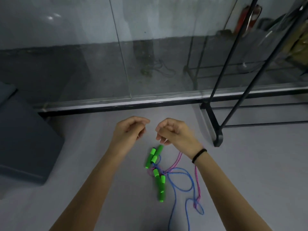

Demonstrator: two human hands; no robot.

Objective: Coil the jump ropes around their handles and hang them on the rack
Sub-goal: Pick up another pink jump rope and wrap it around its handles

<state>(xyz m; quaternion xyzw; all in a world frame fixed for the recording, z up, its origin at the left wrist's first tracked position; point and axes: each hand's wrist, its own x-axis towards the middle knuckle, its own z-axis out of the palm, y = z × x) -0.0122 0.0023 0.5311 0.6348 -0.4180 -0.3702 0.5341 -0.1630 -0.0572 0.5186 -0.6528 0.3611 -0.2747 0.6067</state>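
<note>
- The pale grey floor (250, 164) is smooth and matt; all the task's things lie on it.
- A glass wall (83, 55) stands behind, in a black bottom rail, and it gives dim reflections.
- At your left sits a dark grey block (25, 139) with rounded corners; I cannot tell its material.
- The rack (215, 124) is at your right, made of thin black metal tubes on a flat curved foot, well apart from the ropes.
- The blue rope (191, 180) and the pink rope (197, 182) are thin cords, lying tangled in loose loops under your right forearm.
- Four green handles are round, short cylinders: one pair (154, 155) lies crossed just below your hands, the other pair (159, 184) side by side nearer to you.
- Your left hand (130, 130) hovers with fingers curled in, and nothing shows inside it.
- Your right hand (173, 130) is also curled, above the upper handles; I cannot tell if it pinches any cord.
- A black band (199, 155) goes around your right wrist.
</note>
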